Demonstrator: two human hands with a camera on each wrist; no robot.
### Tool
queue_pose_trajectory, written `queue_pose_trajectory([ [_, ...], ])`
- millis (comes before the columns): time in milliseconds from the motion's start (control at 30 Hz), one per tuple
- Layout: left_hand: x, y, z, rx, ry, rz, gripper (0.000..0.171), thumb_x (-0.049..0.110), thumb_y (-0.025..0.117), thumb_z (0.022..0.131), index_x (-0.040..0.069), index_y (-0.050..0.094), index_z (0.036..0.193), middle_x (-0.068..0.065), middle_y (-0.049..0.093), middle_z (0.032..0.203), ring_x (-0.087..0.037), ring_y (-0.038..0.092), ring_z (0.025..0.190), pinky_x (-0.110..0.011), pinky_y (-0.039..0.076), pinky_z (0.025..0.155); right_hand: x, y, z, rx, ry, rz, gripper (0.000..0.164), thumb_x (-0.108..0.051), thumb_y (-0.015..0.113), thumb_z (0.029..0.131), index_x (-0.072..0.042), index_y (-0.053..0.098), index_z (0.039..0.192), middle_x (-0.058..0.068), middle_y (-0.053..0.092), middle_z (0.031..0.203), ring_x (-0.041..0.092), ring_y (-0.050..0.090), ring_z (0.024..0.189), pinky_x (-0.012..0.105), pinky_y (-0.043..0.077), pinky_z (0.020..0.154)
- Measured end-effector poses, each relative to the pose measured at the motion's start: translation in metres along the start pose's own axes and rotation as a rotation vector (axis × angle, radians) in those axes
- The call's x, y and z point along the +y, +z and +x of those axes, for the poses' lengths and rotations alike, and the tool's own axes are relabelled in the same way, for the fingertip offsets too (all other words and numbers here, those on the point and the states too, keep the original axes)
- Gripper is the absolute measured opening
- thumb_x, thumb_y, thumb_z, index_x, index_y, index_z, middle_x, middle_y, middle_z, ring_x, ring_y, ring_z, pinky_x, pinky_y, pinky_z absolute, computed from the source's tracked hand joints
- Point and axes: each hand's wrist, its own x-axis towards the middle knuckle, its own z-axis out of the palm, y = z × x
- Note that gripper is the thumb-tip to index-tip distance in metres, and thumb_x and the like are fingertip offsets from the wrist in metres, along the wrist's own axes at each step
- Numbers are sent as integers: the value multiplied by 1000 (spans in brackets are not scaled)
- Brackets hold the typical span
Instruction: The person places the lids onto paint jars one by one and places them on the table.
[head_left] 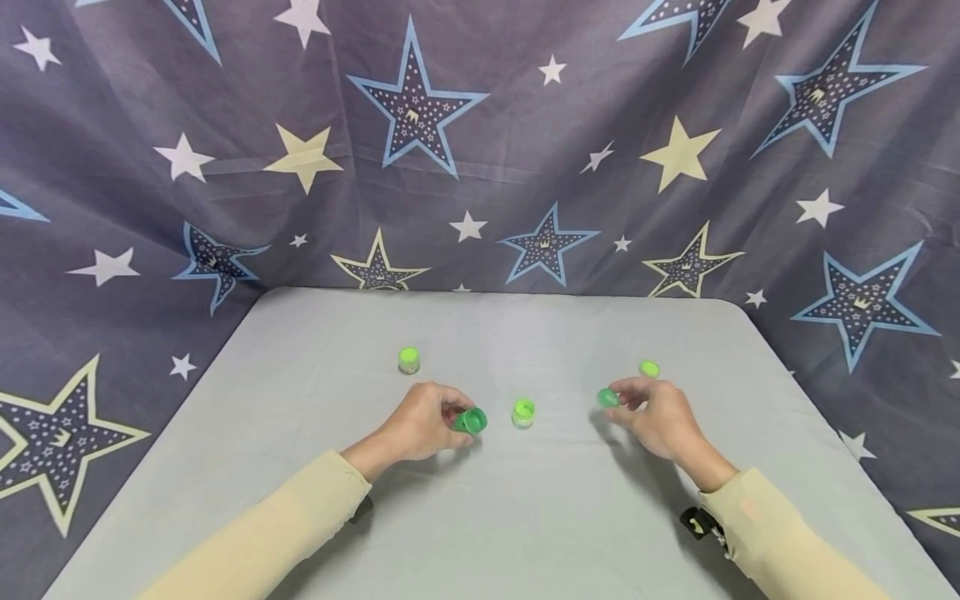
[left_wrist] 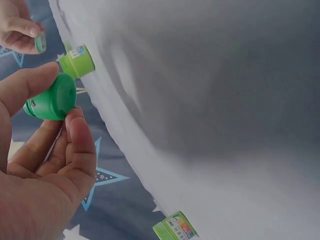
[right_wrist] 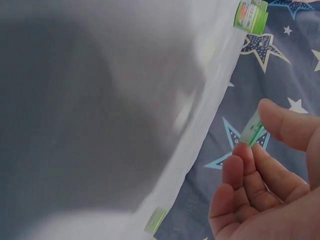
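Observation:
My left hand [head_left: 423, 423] grips a small dark-green jar [head_left: 471, 421] between thumb and fingers. The jar is uncapped and tilted, its mouth toward the head camera. A round green lid [head_left: 608, 398] is pinched between the thumb and fingertips of my right hand [head_left: 662, 418], over the right part of the table. Between the hands stands an uncapped lime-green jar [head_left: 523, 413]. In the left wrist view, the dark-green jar [left_wrist: 56, 97] shows its base, with the lime-green jar [left_wrist: 78, 62] just behind it. The pinched lid [right_wrist: 253, 130] appears edge-on in the right wrist view.
A capped lime-green jar [head_left: 408, 360] stands at the back left, beyond my left hand. Just behind my right hand lies a lime-green lid [head_left: 649, 368]. All rest on a table with a pale cloth [head_left: 525, 517], backed by a star-patterned curtain [head_left: 495, 192].

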Motion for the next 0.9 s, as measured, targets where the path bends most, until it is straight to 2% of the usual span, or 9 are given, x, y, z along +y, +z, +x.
queue_pose_trajectory([
  [500,5,6,-3,13,32,7,35,0,92,70,7,78,102,4,71,89,-11,62,79,-26,55,72,-15,12,-11,-5,-23,58,33,-17,86,84,-9,75,113,1,72,95,23,63,91,33,50,71],
  [900,10,11,-4,-17,37,17,34,2,91,72,10,78,102,5,71,92,-12,62,81,-28,55,75,-23,20,-20,16,-82,70,32,-14,87,81,-11,76,111,-3,71,91,15,61,84,28,48,69],
])
